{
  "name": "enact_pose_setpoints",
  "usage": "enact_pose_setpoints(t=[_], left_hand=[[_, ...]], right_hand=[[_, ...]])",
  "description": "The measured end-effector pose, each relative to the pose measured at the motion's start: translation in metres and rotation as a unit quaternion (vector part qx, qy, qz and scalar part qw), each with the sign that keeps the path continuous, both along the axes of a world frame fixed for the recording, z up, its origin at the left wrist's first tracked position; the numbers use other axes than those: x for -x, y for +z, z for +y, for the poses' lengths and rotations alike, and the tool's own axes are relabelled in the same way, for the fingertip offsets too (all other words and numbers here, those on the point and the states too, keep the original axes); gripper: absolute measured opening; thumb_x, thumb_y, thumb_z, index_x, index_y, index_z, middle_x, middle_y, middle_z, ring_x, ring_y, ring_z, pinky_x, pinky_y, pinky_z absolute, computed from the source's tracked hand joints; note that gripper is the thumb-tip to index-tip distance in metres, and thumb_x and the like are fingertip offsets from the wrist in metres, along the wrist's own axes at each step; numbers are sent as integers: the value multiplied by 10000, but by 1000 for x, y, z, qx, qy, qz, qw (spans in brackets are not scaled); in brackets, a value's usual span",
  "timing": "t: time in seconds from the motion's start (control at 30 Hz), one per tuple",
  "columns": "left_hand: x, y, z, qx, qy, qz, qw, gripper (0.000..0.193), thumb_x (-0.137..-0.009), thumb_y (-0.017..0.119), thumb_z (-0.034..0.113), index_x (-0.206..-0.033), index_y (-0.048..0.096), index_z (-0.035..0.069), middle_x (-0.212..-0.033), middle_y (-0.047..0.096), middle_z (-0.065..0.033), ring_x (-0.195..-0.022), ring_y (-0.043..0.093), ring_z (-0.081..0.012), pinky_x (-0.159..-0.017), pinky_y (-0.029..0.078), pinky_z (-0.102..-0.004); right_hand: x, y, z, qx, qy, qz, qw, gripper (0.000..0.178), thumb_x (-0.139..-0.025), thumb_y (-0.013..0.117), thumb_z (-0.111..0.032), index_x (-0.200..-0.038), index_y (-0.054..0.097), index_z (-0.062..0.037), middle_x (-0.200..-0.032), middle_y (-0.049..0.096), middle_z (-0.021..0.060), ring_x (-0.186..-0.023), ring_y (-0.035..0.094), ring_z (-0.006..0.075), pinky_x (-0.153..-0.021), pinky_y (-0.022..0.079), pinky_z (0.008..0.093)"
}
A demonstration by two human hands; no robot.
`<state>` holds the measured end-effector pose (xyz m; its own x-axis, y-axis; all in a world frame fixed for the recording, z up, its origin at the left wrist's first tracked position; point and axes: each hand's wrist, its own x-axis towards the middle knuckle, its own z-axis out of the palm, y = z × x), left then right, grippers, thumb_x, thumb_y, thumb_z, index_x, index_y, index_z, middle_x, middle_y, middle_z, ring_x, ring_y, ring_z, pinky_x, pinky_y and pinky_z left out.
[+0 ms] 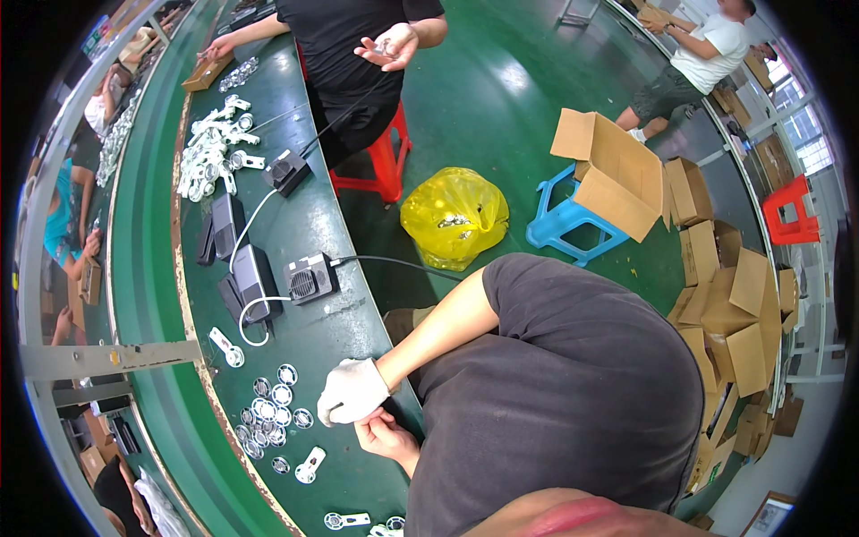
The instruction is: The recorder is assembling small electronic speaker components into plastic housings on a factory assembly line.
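Note:
My right hand (353,394), in a white glove, is at the table's near edge with its fingers curled down. Just below it my bare left hand (386,437) has its fingers pinched together, close against the glove. Whatever lies between the two hands is hidden or too small to make out. Beside them on the green table (349,483) lies a loose cluster of round black-and-white discs (266,410). Near these rest a white part with a round head and a short handle (310,464) and a similar white part (227,347) farther off.
Black boxes (311,277) with cables stand beyond my hands, then a pile of white parts (213,152). A co-worker (353,63) with an open palm is by the table's far end. A yellow bag (455,219), a blue stool (577,219) and cardboard boxes (734,304) are on the floor.

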<state>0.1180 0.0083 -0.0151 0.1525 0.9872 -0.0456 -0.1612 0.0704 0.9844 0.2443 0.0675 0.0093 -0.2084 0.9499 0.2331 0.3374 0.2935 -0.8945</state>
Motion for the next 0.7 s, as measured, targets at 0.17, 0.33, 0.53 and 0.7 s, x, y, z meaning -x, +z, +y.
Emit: enact_pose_setpoints(t=[0.17,0.33,0.53,0.7], left_hand=[[2,-6,0,-25,-6,-20,999,144,-879,443,11,-783,549,12,-666,521,-27,-547,415,-59,-495,295,-174],[-1,-3,0,-18,-8,-18,1000,143,-883,448,20,-785,552,18,-669,525,-24,-550,418,-56,-499,291,-170],[5,-8,-1,-26,-2,-5,1000,145,-891,464,40,-788,566,24,-661,523,-11,-547,414,-50,-498,287,-173],[1,-4,-1,-4,-25,-15,1000,164,-883,448,21,-797,587,11,-625,519,-2,-531,408,-44,-492,292,-181]], right_hand=[[-1,2,-2,5,0,2,1000,197,-801,524,-217,-862,707,-176,-694,681,62,-607,654,265,-587,518,386],[-4,1,-2,1,-4,6,1000,197,-803,523,-216,-863,706,-176,-698,683,60,-606,654,264,-587,521,381],[0,4,0,0,14,7,1000,207,-817,518,-226,-877,708,-171,-734,696,56,-641,669,260,-610,531,379],[-7,6,-2,39,-6,1,999,207,-831,529,-229,-901,712,-160,-776,705,39,-673,676,254,-646,543,364]])
